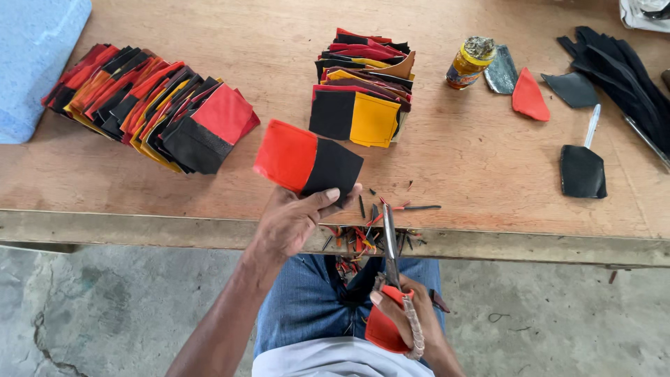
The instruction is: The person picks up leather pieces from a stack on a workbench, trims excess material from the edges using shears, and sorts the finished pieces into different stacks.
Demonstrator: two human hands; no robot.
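While the left hand pinches a red-and-black stitched piece above the table edge, fingers closed on its lower corner, the right hand grips red-handled scissors low over the lap, blades pointing up at the offcut scraps. 2 stacks of similar pieces sit behind: a fanned row at left, a pile in the centre. A glue jar stands right of the pile.

Soft, even daylight fills a bright, sharp picture, with only faint shadows beneath the fabric stacks and slight wide-angle bending along the worktop front edge.
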